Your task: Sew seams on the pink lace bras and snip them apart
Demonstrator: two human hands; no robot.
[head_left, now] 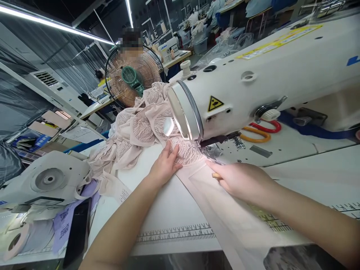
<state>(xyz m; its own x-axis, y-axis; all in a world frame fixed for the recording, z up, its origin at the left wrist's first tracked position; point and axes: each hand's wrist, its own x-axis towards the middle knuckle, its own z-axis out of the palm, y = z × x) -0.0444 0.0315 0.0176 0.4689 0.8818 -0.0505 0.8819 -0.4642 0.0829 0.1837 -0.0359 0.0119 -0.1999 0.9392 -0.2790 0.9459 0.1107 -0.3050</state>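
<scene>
A pale pink bra (187, 152) with a lace cup lies under the head of a white sewing machine (225, 105), close to the needle area. My left hand (164, 165) rests on the lace with its fingers spread. On the other side, my right hand (239, 180) is closed at the fabric's edge, just below the presser foot (209, 150). A thin tool with a tan end (216, 175) pokes out between its fingers; the rest of it is hidden. Plain pink cloth (213, 198) runs from the cup over the table's front edge.
More lace bras (140, 127) are heaped behind the left hand. Orange-handled scissors (255, 135) lie beneath the machine arm. At left are a phone (77, 232), a thread spool (30, 238) and another machine (47, 180). A fan (133, 75) and a person are beyond.
</scene>
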